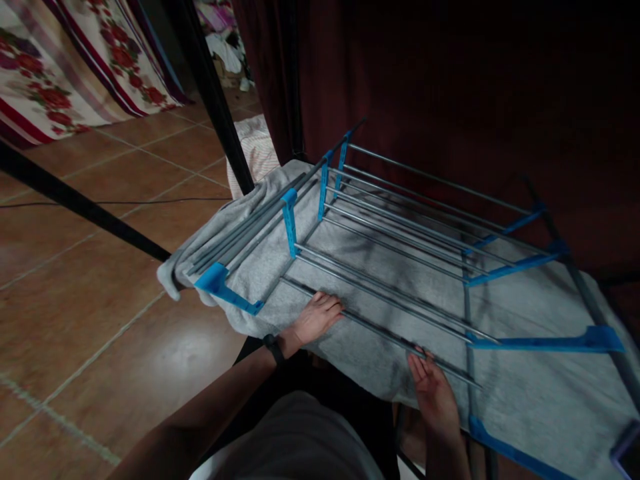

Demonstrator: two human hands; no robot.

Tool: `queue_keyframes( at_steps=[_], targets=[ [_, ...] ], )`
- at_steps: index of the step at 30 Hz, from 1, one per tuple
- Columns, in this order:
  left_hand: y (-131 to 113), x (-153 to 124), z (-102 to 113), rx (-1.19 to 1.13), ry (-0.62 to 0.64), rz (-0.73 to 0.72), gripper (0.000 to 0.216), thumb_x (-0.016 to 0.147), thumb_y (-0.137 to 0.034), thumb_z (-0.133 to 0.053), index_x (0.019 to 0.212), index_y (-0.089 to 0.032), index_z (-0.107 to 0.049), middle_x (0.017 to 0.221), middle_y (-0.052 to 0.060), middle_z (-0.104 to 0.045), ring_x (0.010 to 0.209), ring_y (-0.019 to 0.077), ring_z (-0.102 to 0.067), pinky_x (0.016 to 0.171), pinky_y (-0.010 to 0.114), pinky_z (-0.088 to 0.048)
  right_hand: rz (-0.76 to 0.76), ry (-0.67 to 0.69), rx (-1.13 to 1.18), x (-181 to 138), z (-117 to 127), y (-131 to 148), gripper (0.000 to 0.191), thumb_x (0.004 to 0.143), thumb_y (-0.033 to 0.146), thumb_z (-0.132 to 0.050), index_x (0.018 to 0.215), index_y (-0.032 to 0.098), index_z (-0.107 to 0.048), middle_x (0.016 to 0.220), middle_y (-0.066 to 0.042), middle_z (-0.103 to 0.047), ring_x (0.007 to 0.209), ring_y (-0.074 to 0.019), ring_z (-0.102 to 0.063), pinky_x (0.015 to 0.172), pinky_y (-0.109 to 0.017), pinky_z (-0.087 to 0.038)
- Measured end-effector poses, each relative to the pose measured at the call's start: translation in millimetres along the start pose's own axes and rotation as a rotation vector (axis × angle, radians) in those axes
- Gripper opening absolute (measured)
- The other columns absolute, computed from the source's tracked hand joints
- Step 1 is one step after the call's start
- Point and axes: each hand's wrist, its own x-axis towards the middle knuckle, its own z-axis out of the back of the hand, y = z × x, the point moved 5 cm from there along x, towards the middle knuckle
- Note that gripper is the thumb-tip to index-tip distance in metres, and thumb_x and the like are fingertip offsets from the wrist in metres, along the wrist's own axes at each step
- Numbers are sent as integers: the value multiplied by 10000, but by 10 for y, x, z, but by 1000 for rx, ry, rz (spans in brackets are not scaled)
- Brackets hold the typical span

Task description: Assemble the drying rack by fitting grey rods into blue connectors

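Observation:
A partly assembled rack of thin metal rods and blue plastic brackets lies across a grey cloth (400, 267). My left hand (319, 317), a dark band on its wrist, curls its fingers over the nearest metal rod (375, 327). Farther along the same rod, my right hand (433, 387) grips it from the near side with its fingertips. The rod's left end rests near a blue bracket (230, 290); its right end reaches toward another blue bracket (520, 450). More rods (385, 290) run behind it, between upright blue brackets (289, 223) and flat-lying ones (545, 343).
Several loose grey tubes (250, 230) lie at the cloth's left. Black frame posts (215, 93) stand at the left, over a tiled floor (125, 280). A dark red curtain (425, 87) hangs behind the rack. A dark object (627, 450) sits at the lower right edge.

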Motion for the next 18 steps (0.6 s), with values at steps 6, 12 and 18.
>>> queue_keyframes(
  at_steps=[6,12,18],
  targets=[
    [13,-16,-33,-2,0,1,205,1062,-268,-470,1150,-193,-639,1109,97,-693,1029,226,-631,959,404,-430,30,19,-35,36,4,-19,179,718,331,-830,879,278,-773,1044,-16,-802,1140,-220,-729,1205,-496,-449],
    [5,-11,-46,23,5,-35,266,1080,-294,-428,1164,-177,-651,1021,81,-696,963,218,-623,935,391,-434,10,-1,32,13,-12,-30,215,709,304,-847,909,280,-772,1029,22,-802,1081,-160,-742,1191,-409,-475],
    [-14,-4,-53,30,8,-35,321,1063,-385,-498,1276,-199,-650,1050,71,-690,976,209,-619,932,382,-435,-3,1,70,41,13,-59,176,706,236,-815,871,263,-763,992,17,-802,1032,-151,-754,1150,-392,-517]
  ],
)
